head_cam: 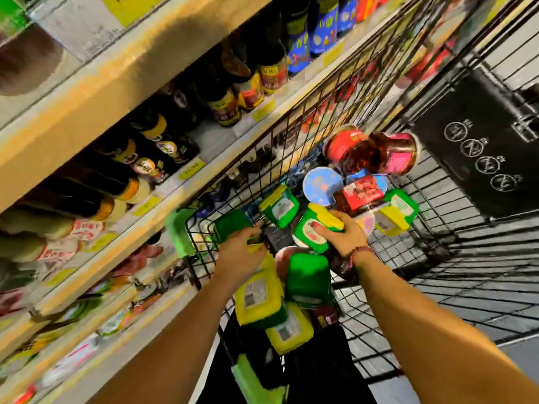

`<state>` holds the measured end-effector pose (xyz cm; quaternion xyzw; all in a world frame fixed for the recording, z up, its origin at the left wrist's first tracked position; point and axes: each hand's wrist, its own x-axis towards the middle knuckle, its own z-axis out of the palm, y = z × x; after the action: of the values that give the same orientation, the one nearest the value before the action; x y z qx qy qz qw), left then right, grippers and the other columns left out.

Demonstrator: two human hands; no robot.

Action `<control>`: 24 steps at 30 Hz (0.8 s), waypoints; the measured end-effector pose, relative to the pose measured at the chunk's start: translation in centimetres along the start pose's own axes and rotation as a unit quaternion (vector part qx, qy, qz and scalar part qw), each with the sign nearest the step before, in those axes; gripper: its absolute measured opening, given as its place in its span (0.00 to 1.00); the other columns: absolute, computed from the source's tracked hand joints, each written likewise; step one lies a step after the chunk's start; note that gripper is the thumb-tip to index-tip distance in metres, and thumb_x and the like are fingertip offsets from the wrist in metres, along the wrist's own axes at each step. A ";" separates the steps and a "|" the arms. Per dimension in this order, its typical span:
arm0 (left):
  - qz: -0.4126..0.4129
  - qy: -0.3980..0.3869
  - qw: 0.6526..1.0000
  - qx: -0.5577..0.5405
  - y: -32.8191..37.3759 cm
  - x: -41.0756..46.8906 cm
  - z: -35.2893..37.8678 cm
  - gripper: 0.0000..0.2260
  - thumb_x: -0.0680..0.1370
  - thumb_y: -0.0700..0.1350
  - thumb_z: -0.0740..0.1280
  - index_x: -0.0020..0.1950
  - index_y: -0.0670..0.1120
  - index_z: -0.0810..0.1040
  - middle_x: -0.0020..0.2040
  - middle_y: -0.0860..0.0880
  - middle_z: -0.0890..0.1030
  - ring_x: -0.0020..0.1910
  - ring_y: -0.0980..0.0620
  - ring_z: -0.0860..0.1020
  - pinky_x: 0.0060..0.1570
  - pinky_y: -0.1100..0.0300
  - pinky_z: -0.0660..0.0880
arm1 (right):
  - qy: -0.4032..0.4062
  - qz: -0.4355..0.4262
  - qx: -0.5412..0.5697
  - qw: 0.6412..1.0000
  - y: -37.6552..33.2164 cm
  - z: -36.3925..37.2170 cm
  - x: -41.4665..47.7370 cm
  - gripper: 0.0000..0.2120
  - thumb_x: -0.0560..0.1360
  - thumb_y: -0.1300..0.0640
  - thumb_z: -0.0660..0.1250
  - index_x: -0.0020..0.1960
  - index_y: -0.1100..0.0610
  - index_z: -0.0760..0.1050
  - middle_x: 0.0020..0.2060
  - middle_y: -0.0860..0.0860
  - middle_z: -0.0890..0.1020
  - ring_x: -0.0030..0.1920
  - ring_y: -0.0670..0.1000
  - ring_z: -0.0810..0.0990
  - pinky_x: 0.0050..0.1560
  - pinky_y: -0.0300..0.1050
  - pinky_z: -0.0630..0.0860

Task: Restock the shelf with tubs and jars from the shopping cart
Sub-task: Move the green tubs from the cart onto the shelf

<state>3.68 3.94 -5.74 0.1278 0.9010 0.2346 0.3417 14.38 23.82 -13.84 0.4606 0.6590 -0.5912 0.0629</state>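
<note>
Head view. Reaches with both arms down into the shopping cart (291,135), parked just beside the shelf (163,196). Grips a green tub (309,239) with the right hand (341,233), fingers curled over its yellow lid, the tub resting on the pile mid-cart. Closes the left hand (240,249) round a second tub (233,227) against the cart's left wire wall; too blurred to judge how firmly. Risks a slip there if lifted on fingertips alone. Likely also unsettles the heap of tubs (259,298) underneath on pulling either one free, and sets the red jars (350,153), lying on their sides further in, rolling against each other. Could clip the dark bottles (221,103) at the shelf edge when swinging across.
</note>
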 end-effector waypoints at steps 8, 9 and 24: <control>-0.028 0.001 0.998 -0.051 -0.7 -0.1 1.6 0.15 0.77 0.45 0.67 0.63 0.46 0.75 0.63 0.49 0.77 0.61 0.50 0.74 0.53 0.65 0.66 | 0.014 0.041 0.199 0.979 0.3 0.3 0.7 0.22 0.66 0.71 0.75 0.59 0.63 0.77 0.42 0.49 0.84 0.40 0.45 0.81 0.36 0.30 0.77; -0.031 -0.004 0.997 -0.065 -0.6 -0.1 1.7 0.15 0.77 0.44 0.67 0.63 0.46 0.75 0.63 0.49 0.76 0.61 0.51 0.74 0.53 0.65 0.66 | 0.012 0.042 0.210 0.977 0.4 0.3 0.8 0.22 0.66 0.72 0.74 0.59 0.62 0.77 0.37 0.45 0.85 0.37 0.42 0.82 0.37 0.32 0.78; -0.082 -0.166 0.918 -0.351 3.7 -0.9 -1.8 0.20 0.75 0.52 0.67 0.66 0.51 0.69 0.57 0.53 0.77 0.56 0.54 0.76 0.57 0.54 0.73 | -0.086 -0.001 0.305 0.948 -6.1 -0.5 -6.1 0.17 0.63 0.70 0.75 0.49 0.58 0.82 0.44 0.55 0.85 0.47 0.56 0.84 0.49 0.52 0.80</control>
<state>3.42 6.14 -2.19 -0.0374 0.6985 0.4824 0.5273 13.92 21.78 -5.42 0.4042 0.4396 -0.8017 -0.0250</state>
